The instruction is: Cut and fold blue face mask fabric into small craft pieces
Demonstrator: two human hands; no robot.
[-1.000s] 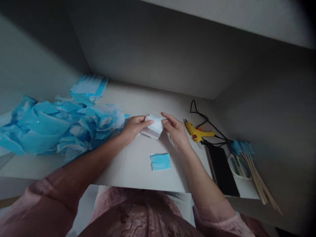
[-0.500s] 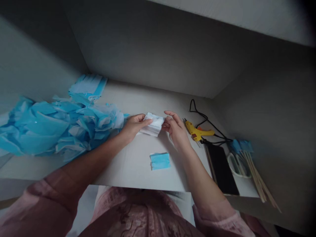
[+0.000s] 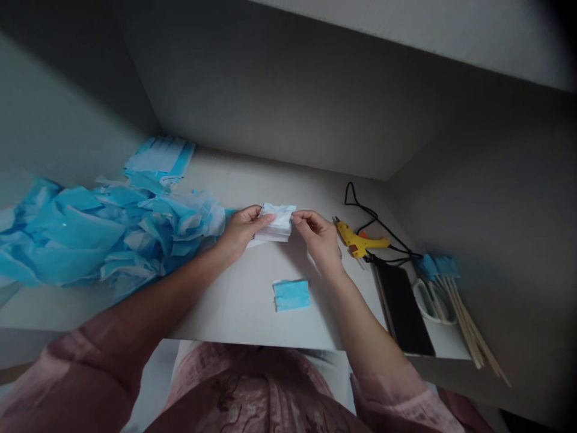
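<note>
My left hand [image 3: 246, 228] grips the left side of a small white pleated face-mask piece [image 3: 280, 222], its thumb lying on top. Thumb and index finger of my right hand [image 3: 318, 234] are pinched together at the upper right corner of that piece. The other right fingers are curled. On the table below lies a small blue mask piece [image 3: 291, 295], flat and apart from both hands. A large heap of crumpled blue and white mask fabric [image 3: 90, 231] lies left of my left hand.
A stack of masks [image 3: 160, 157] stands at the back left. To the right are a yellow glue gun [image 3: 363, 242] with a black cord, a dark flat phone-like object [image 3: 403, 310], scissors [image 3: 433, 300] and several wooden sticks [image 3: 466, 322] with blue ends. Walls enclose the white table.
My right fingers have closed from a loose spread into a pinch at the piece's upper right corner. The white piece has shifted slightly up and left.
</note>
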